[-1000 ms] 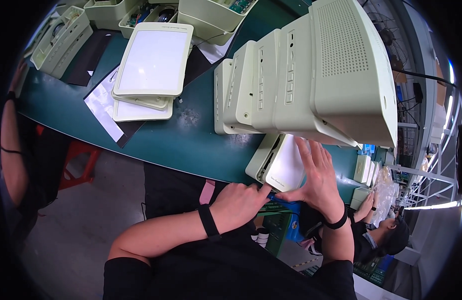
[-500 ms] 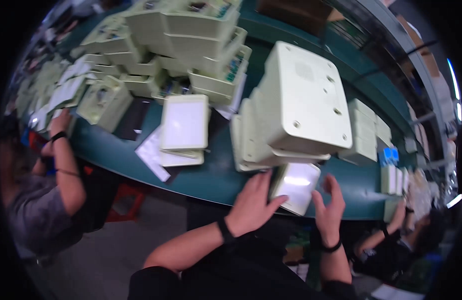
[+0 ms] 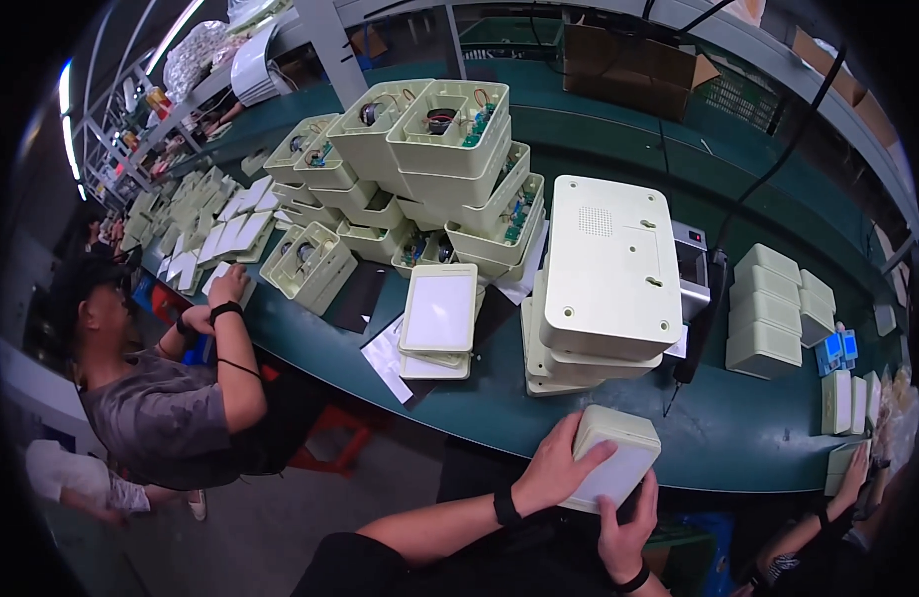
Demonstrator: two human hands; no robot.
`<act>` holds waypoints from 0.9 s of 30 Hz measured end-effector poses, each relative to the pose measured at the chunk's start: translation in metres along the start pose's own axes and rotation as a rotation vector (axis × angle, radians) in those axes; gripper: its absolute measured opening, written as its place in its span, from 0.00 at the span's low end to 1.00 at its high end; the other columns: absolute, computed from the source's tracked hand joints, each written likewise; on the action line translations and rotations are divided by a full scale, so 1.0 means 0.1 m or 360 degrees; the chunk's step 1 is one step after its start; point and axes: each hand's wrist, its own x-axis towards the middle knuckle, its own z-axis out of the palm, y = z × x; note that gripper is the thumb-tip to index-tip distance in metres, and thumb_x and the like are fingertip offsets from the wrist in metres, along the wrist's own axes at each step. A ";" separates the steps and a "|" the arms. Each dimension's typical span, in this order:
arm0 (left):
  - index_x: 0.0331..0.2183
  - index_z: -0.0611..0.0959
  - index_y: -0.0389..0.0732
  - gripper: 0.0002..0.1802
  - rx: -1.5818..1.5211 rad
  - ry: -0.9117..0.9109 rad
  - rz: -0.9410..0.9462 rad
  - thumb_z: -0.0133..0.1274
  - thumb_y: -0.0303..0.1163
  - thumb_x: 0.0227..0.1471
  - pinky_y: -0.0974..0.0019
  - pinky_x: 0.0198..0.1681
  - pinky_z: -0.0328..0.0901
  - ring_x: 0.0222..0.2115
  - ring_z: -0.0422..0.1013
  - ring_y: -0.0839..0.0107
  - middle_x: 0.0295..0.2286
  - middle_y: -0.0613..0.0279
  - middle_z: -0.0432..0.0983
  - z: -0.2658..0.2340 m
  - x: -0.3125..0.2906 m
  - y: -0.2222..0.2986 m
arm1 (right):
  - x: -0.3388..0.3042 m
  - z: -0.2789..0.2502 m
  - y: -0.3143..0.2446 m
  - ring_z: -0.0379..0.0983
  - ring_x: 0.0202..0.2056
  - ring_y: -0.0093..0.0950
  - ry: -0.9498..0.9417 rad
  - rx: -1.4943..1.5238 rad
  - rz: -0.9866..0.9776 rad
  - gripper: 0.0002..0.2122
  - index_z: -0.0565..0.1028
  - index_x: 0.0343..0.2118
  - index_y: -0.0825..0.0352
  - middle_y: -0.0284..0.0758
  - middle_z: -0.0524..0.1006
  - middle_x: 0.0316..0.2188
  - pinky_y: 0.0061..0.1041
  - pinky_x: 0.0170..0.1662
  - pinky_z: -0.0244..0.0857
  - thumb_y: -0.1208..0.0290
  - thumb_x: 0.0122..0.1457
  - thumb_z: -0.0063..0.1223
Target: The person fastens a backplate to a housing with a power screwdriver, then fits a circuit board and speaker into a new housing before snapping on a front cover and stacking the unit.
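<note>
A cream plastic box with a smooth white front panel [image 3: 623,468] is held tilted at the table's front edge. My left hand [image 3: 559,466] grips its left side, with the thumb lying over the panel. Around the lower right corner, the fingers and thumb of my right hand [image 3: 628,527] close on it. Just beyond the box, a stack of cream plastic housings [image 3: 609,269] stands with its screw-holed back face up. To the left lie a few cream covers with white panels [image 3: 441,310].
Open housings with wires and circuit boards [image 3: 449,124] are piled at the back. A corded electric screwdriver [image 3: 700,318] hangs right of the housing stack. Closed cream boxes [image 3: 768,313] stand farther right. A co-worker [image 3: 171,388] sits at left; another person's hand [image 3: 857,473] shows at far right.
The white-panelled box has been raised and tilted, and my right hand, earlier apart from it, now grips it. The view has swung, showing more of the table's far side.
</note>
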 end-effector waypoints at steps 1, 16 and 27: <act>0.61 0.71 0.31 0.37 0.0006 0.0011 -0.0007 0.65 0.42 0.58 0.58 0.57 0.68 0.53 0.74 0.56 0.54 0.45 0.75 -0.02 -0.04 -0.02 | 0.02 -0.01 0.00 0.74 0.57 0.45 0.0005 0.0009 -0.0033 0.33 0.64 0.64 0.77 0.53 0.76 0.55 0.38 0.62 0.64 0.72 0.57 0.65; 0.55 0.77 0.33 0.37 -0.0209 0.0077 0.0029 0.73 0.39 0.49 0.59 0.54 0.71 0.50 0.79 0.60 0.49 0.48 0.80 -0.93 -0.87 -0.06 | 0.33 0.46 -0.61 0.81 0.49 0.32 -0.0664 0.0798 0.0251 0.37 0.65 0.61 0.73 0.45 0.81 0.49 0.32 0.52 0.75 0.66 0.52 0.75; 0.55 0.76 0.33 0.40 -0.0265 0.0392 0.0096 0.76 0.38 0.45 0.61 0.51 0.73 0.47 0.79 0.66 0.47 0.53 0.83 -1.50 -1.13 -0.23 | 0.57 0.90 -1.21 0.81 0.50 0.38 -0.1073 0.0735 0.0040 0.33 0.65 0.60 0.72 0.46 0.79 0.50 0.35 0.52 0.76 0.67 0.56 0.73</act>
